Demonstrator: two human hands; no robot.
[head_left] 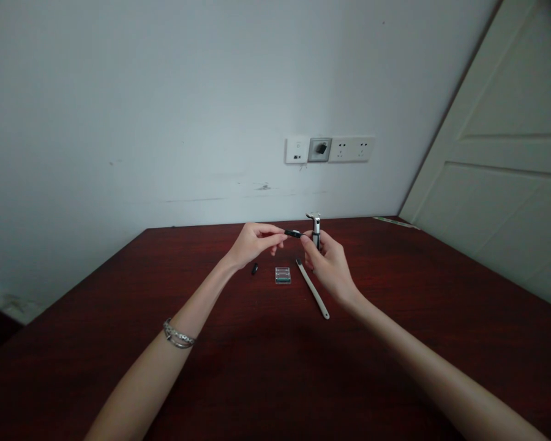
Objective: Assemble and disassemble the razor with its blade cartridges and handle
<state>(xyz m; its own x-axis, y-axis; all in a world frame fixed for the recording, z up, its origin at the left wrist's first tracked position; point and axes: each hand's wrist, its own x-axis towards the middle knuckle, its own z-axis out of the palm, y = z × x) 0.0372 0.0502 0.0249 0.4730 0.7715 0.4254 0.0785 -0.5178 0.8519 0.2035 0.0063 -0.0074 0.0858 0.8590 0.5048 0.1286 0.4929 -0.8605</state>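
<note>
Both of my hands are raised over a dark red wooden table. My left hand pinches a small black part by its end, held level between the two hands. My right hand is closed round the handle of a silver and black razor-like tool, whose head points up above my fingers; my right fingertips touch the black part. On the table under my hands lie a small clear plastic case, a long white stick-like tool and a tiny black piece.
A white wall stands behind the table with a row of sockets. A white door is at the right. A silver bracelet sits on my left wrist. A thin greenish strip lies at the table's far right edge.
</note>
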